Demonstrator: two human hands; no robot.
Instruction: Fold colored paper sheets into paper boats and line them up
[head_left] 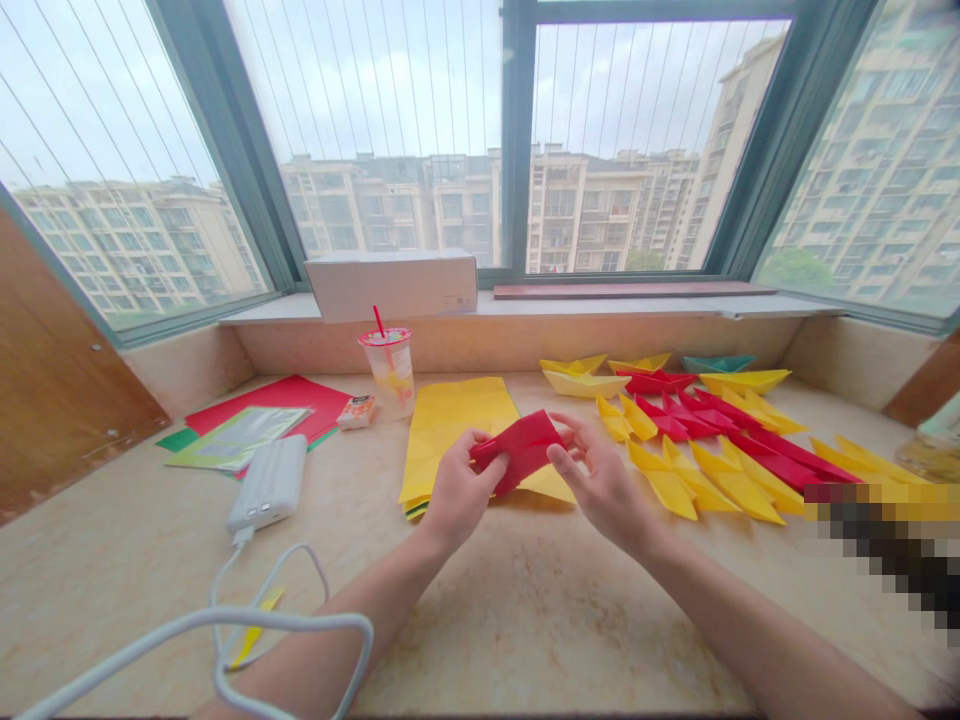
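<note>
A partly folded red paper (525, 447) is held just above the beige counter. My left hand (457, 497) pinches its left end, fingers closed on it. My right hand (596, 478) grips its right side from behind, thumb toward the paper. Right under them lies a stack of yellow sheets (457, 425). To the right are several folded paper boats, yellow (739, 485) and red (780, 462).
A plastic cup with a red straw (390, 370) stands behind the yellow stack. A white power bank (268, 482) with a white cable (225, 620) lies at left, near red and green sheets (277, 400). A white box (391, 285) sits on the window sill.
</note>
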